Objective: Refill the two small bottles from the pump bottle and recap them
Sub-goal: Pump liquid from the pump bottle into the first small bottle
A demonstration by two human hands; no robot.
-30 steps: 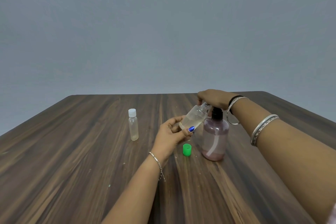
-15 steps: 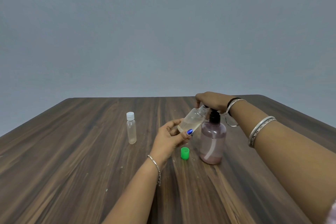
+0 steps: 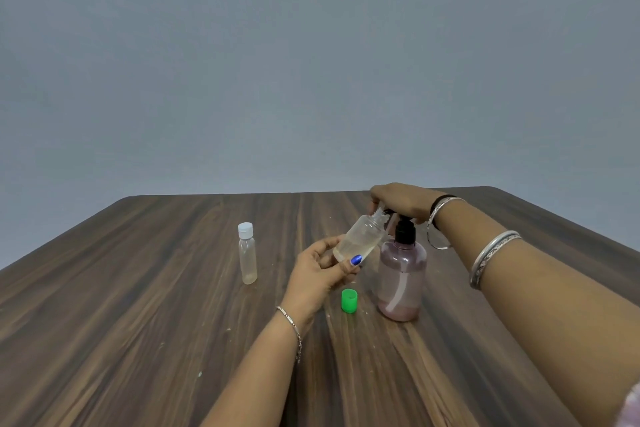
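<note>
Head view: two small clear plastic bottles, one pump bottle. Left hand (image 3: 320,274) grips the uncapped small bottle (image 3: 360,237), tilted at the pump. Right hand (image 3: 403,201) presses the translucent pump bottle (image 3: 401,279). Round green cap (image 3: 349,300) lies near; white-capped bottle (image 3: 247,253) stands left on the woodgrain table (image 3: 138,322).

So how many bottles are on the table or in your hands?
3. A white-capped small bottle stands at the left, an open small bottle is tilted in the left hand, and the pump bottle stands under the right hand.
</note>
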